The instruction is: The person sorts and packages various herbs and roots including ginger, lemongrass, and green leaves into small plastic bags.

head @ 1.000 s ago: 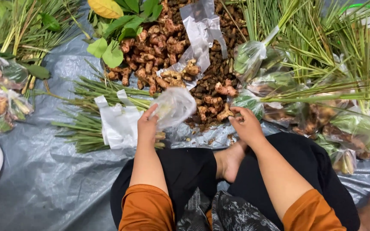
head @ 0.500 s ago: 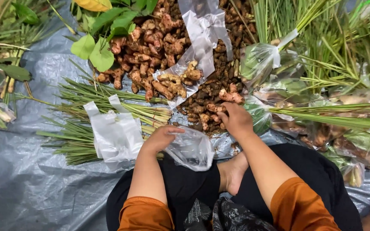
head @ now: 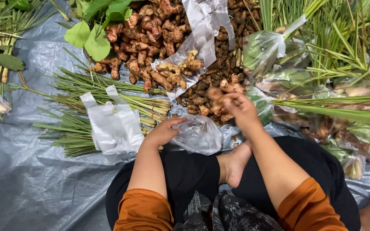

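- The person sits on a grey plastic sheet (head: 31,184) spread on the floor, legs folded, one bare foot (head: 236,164) showing between the two forearms.
- The landmark is the clear plastic bag (head: 198,136), which lies crumpled on the sheet just in front of the person's knees.
- The left hand (head: 164,131) rests at the left edge of the clear plastic bag, its grip closed on the bag's rim, thumb over the top.
- The right hand (head: 240,109) is above and to the right of the bag, apart from it, and is blurred; its fingers curl around pale ginger pieces (head: 219,100) at the near edge of the root pile.
- How firmly that grip holds the pieces cannot be told through the blur.
- The ginger pile (head: 150,47) spreads beyond the bag, well above it, with a darker heap of small roots (head: 213,72) just to its right.
- A torn strip of clear plastic film (head: 202,30) lies across the two heaps, far above the bag.
- A stack of white carrier bags (head: 112,126) lies to the left of the bag, just beyond the left hand, on top of lemongrass stalks (head: 86,107).
- Broad green leaves (head: 91,34) sit at the upper left, beside the ginger pile.
- To the right of the bag, filled clear packets (head: 264,51) lie among long green lemongrass bundles (head: 343,107).
- Orange sleeves (head: 144,209) cover both upper arms, below the bag.
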